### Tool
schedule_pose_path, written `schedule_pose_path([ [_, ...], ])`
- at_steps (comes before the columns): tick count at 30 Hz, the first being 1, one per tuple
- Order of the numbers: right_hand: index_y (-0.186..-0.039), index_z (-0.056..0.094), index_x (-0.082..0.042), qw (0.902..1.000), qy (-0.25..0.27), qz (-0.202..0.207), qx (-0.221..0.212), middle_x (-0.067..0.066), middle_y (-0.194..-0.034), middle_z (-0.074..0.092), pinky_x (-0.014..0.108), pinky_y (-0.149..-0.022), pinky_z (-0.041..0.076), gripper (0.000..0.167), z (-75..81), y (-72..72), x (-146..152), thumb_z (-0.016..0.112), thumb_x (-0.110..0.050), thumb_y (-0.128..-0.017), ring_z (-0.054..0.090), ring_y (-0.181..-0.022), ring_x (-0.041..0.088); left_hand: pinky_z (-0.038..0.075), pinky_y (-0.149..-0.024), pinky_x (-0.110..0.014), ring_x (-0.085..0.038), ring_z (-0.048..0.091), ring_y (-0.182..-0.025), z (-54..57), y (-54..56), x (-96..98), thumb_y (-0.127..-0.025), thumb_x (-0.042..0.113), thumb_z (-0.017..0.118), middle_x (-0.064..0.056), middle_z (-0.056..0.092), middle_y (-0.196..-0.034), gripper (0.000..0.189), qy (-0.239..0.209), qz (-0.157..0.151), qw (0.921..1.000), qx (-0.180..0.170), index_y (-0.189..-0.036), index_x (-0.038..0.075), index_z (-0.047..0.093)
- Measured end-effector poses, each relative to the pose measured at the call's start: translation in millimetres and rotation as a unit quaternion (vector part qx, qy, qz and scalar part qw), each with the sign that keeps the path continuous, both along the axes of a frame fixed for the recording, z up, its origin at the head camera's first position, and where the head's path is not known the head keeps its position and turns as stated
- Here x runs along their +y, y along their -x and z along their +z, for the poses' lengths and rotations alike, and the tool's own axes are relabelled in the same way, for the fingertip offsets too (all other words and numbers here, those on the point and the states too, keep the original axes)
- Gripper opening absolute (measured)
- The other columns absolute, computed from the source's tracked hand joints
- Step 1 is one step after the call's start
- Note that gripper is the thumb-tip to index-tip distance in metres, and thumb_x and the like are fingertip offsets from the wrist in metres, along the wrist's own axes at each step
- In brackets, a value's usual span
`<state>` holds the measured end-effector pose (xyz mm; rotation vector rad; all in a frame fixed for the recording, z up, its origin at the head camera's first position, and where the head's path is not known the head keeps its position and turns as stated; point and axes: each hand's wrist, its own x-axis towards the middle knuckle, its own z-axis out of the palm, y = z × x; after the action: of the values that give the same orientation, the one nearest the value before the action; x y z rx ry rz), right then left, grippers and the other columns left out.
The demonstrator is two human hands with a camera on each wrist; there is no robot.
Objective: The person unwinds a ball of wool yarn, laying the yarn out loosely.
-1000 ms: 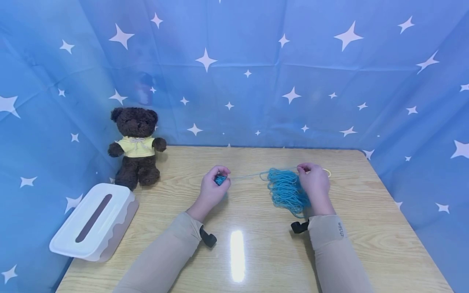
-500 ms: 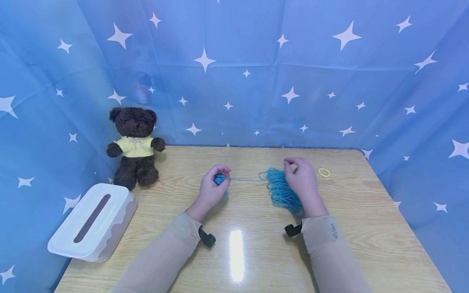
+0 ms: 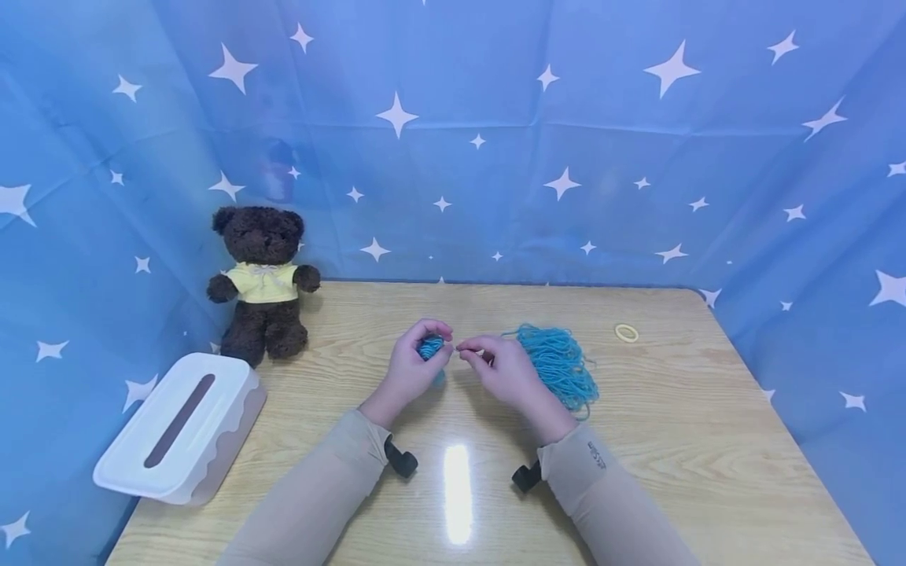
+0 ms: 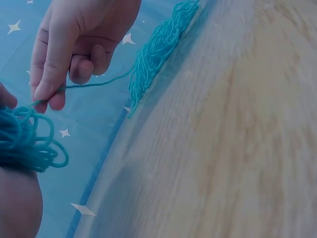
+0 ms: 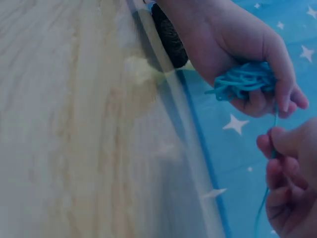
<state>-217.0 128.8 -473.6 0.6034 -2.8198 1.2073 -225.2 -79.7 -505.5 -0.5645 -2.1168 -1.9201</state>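
A small bundle of teal yarn [image 5: 245, 82] sits in my left hand [image 3: 414, 360], whose fingers curl round it; loose loops stick out in the left wrist view. Close beside it, my right hand [image 3: 506, 368] pinches a single yarn strand [image 4: 101, 83] between thumb and forefinger. That strand runs from the bundle through the pinch to a larger heap of teal yarn [image 3: 559, 365], which lies on the table right of and behind the right hand. Part of the bundle is hidden by the left fingers in the head view.
A pale yellow ring [image 3: 626, 333] lies on the wooden table [image 3: 708, 440] at the right. A dark brown teddy bear [image 3: 263, 287] in a yellow top sits at the back left. In front of it stands a white-lidded box [image 3: 177, 428] with a slot. Blue starry curtain [image 3: 488, 189] surrounds the table.
My right hand has moved left from above the yarn heap to beside the left hand, uncovering the heap and the yellow ring. The left hand has stayed nearly still, holding the bundle.
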Motion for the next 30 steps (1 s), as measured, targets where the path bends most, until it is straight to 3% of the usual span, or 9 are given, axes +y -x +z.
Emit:
schedule_pose_path([
  [6,-0.121,0.081,-0.017,0.9977,-0.039,-0.018,0.054,0.003,-0.111,0.081,0.032,-0.067,0.054,0.018,5.6,8.1,13.5,0.068,-0.023,-0.111,0.064,-0.075,0.013,0.059,-0.095,-0.021,-0.013,0.073,-0.107,-0.7,0.7,-0.2,-0.099,-0.004,0.072,-0.017,0.078,-0.113,0.018,-0.002,0.001,0.9999,-0.014,-0.115,0.004,0.071],
  [12,-0.116,0.081,-0.013,0.9873,-0.04,-0.101,0.116,0.011,-0.122,0.074,0.035,-0.067,0.056,0.016,3.8,22.4,38.6,0.068,-0.021,-0.111,0.069,-0.081,0.021,0.061,-0.096,-0.022,-0.018,0.078,-0.109,-2.3,0.4,-1.2,-0.101,0.003,0.074,-0.011,0.082,-0.113,0.014,0.002,0.029,0.9987,-0.042,-0.114,0.009,0.075],
  [16,-0.117,0.082,-0.012,0.9778,-0.026,-0.17,0.119,0.013,-0.123,0.07,0.039,-0.068,0.056,0.019,1.1,30.0,54.9,0.068,-0.023,-0.111,0.07,-0.084,0.026,0.059,-0.091,-0.021,-0.014,0.075,-0.101,-1.1,0.1,-1.0,-0.099,0.012,0.08,-0.007,0.081,-0.108,0.019,0.013,0.047,0.9971,-0.058,-0.116,0.005,0.075],
  [22,-0.12,0.081,-0.01,0.9635,-0.013,-0.239,0.119,0.016,-0.122,0.072,0.048,-0.074,0.059,0.021,1.4,39.1,77.7,0.065,-0.023,-0.112,0.072,-0.091,0.035,0.052,-0.067,-0.019,-0.009,0.062,-0.075,-0.6,1.8,-0.2,-0.095,0.016,0.085,-0.001,0.07,-0.092,0.027,0.029,0.066,0.9952,-0.067,-0.116,0.002,0.075],
  [30,-0.132,0.077,-0.011,0.9484,-0.01,-0.311,0.059,0.015,-0.127,0.078,0.039,-0.068,0.054,0.031,-2.7,46.4,105.7,0.061,-0.031,-0.114,0.072,-0.091,0.034,0.046,-0.062,-0.019,-0.008,0.054,-0.069,-2.1,2.2,-0.6,-0.096,0.013,0.084,0.001,0.064,-0.088,0.012,0.029,0.069,0.9947,-0.071,-0.105,0.012,0.076],
])
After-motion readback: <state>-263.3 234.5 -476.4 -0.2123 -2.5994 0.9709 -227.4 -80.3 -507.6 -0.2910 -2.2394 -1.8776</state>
